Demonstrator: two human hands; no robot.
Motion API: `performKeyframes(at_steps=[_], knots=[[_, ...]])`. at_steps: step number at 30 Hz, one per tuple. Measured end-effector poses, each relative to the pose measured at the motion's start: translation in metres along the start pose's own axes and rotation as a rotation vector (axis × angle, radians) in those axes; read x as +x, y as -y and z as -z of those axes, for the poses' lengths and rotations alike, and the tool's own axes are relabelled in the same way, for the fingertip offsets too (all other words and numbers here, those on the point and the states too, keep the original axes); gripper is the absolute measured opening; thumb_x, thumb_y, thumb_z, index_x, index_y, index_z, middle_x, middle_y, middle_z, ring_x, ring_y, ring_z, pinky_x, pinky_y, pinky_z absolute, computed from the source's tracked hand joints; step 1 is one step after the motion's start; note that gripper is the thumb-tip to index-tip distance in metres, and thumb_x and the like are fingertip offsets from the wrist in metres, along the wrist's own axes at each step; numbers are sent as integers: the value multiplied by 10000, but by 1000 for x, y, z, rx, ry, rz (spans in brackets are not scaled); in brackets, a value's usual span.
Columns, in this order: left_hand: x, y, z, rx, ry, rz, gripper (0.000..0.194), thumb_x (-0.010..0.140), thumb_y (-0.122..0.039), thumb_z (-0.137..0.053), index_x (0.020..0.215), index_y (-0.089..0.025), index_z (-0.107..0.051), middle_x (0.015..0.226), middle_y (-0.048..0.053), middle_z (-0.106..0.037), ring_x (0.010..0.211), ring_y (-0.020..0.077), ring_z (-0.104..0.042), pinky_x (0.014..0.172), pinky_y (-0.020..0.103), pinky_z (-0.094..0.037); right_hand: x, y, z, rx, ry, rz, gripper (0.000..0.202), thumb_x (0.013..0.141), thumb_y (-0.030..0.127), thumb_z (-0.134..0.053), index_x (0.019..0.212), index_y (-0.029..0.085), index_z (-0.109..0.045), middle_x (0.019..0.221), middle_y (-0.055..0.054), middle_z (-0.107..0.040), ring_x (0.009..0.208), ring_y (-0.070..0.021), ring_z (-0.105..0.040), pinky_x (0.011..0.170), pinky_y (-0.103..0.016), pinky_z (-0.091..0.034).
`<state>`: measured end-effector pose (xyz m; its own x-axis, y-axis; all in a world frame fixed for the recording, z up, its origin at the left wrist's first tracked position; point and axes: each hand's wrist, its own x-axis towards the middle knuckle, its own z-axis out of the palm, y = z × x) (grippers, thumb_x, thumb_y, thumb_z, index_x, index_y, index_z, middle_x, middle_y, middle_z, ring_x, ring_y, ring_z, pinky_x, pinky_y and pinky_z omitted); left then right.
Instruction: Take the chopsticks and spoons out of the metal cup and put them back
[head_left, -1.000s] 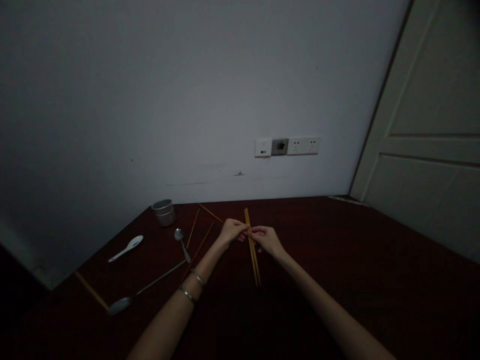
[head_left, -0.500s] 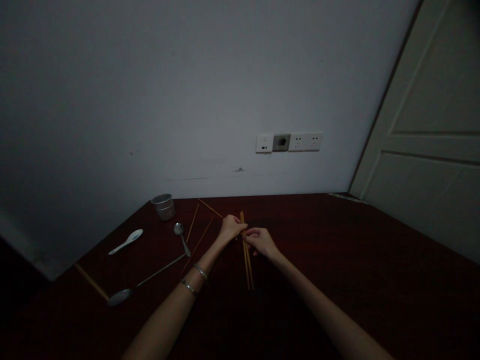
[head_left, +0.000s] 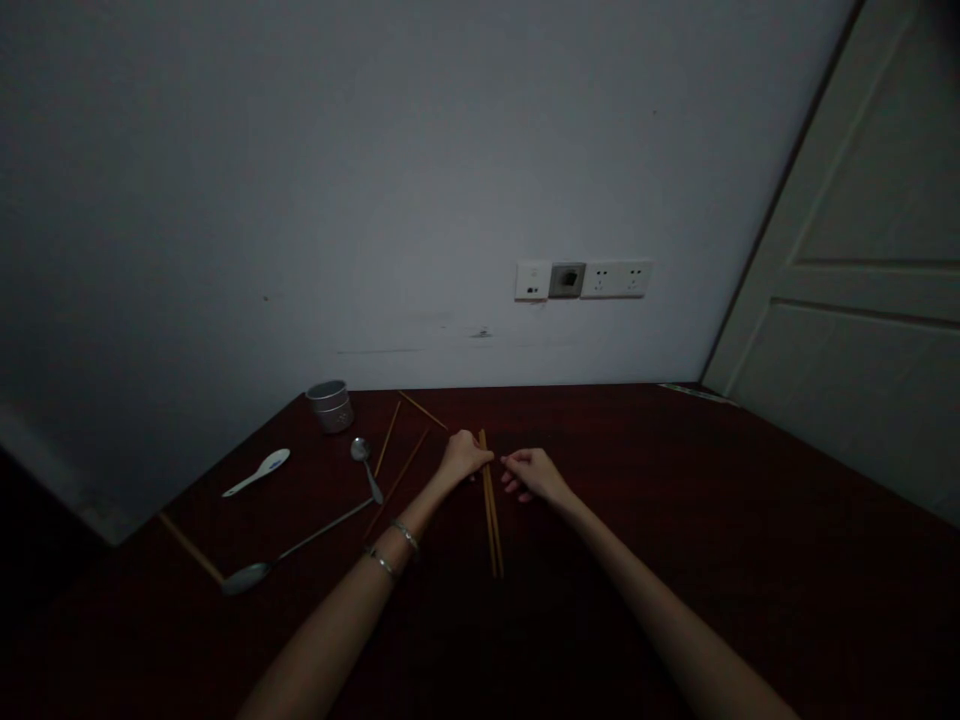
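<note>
Cup (head_left: 331, 409)'s back left on the table (head_left: 637, 450) — soup spoon (head_left: 273, 463) in front. Three loose chopsticks (head_left: 388, 438) right, bunched chopsticks (head_left: 491, 515) farther right.

The left hand (head_left: 463, 457) is pinched closed, its forearm slanting inward; the right hand (head_left: 532, 474) is apart from it. The right fingers curl loosely

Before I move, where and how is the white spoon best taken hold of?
I'd pinch the white spoon midway along its handle, coming from above with the fingers closing across its long sides. It lies flat, the slim handle running left and towards you, while the rounded bowl, at the end nearer the wall, is broader and likely harder to pinch.
</note>
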<state>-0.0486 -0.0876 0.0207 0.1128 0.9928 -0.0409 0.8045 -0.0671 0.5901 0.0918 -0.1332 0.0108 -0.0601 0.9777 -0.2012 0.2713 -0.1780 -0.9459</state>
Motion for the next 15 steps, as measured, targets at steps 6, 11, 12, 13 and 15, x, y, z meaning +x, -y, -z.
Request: performKeyframes(at_steps=[6,11,12,13,15], knots=[[-4,1,-9,272,-141,-91,253,670,-288,-585,825,-105,-666,815,139,-674,780,214,-642,602,219,-450,4,-5,4,54,-11,2,170,845,260,-438,784,126,-524,632,-22,-596,454,-87,-576,332,-144,-408],[-10,-1,-11,341,-114,-113,240,706,-266,-560,874,-125,-657,859,133,-670,822,210,-637,657,221,-452,6,-8,5,65,-18,-12,144,840,243,-442,826,129,-529,603,-4,-585,453,-79,-577,346,-127,-407],[-11,-1,-10,343,-107,-108,237,713,-270,-557,872,-127,-657,866,132,-669,833,211,-635,666,220,-452,6,-8,5,66,-19,-11,144,840,243,-439,828,130,-528,600,-4,-586,453,-78,-577,348,-127,-408],[-12,-2,-10,344,-103,-102,238,718,-274,-554,875,-128,-658,875,132,-667,847,213,-632,675,220,-453,6,-8,5,69,-18,-9,145,840,242,-436,827,131,-527,596,-3,-586,453,-78,-577,350,-127,-408],[-14,-3,-9,345,-106,-99,246,727,-275,-547,889,-124,-655,897,138,-663,865,223,-628,689,229,-456,5,-8,6,79,-14,-5,144,839,240,-432,815,132,-524,586,-1,-583,453,-78,-578,352,-127,-408]])
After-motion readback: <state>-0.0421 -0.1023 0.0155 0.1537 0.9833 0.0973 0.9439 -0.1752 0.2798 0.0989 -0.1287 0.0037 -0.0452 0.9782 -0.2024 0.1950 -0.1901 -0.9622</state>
